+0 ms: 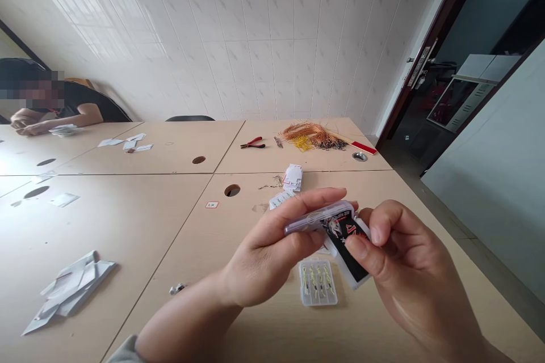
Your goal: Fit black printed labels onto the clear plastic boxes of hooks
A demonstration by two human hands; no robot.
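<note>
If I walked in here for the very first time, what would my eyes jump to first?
Probably the left hand, front and centre, holding a clear plastic case, and the right hand beside it, pinching a black printed card. Next, maybe the copper-coloured cords heaped at the back right of the table, with red-and-black pliers to their left.
</note>
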